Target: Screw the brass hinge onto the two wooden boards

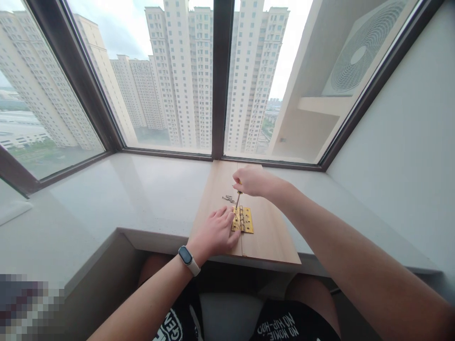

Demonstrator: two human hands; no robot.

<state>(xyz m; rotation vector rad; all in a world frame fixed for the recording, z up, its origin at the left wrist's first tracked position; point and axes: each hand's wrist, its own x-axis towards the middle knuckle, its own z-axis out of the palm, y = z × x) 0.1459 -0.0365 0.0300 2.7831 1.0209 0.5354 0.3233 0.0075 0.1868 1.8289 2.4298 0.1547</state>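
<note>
A brass-coloured butt hinge (pixel 248 219) lies unfolded across the seam between two pale wooden boards (pixel 270 237). My right hand (pixel 251 181) is closed around the handle of a screwdriver (pixel 238 199), whose shaft points down at the upper part of the hinge's left leaf. Its tip is too small to make out clearly. My left hand (pixel 222 231) rests on the left board with fingers spread, the fingertips touching the hinge's left leaf and covering part of it. Several loose screws (pixel 229 198) lie on the left board, just beyond the hinge.
The boards rest on a white windowsill (pixel 152 194) and stick out over its front edge above my legs. A dark window frame (pixel 218 94) rises behind them. A white wall (pixel 401 118) stands on the right. My left wrist wears a smart band (pixel 185 255).
</note>
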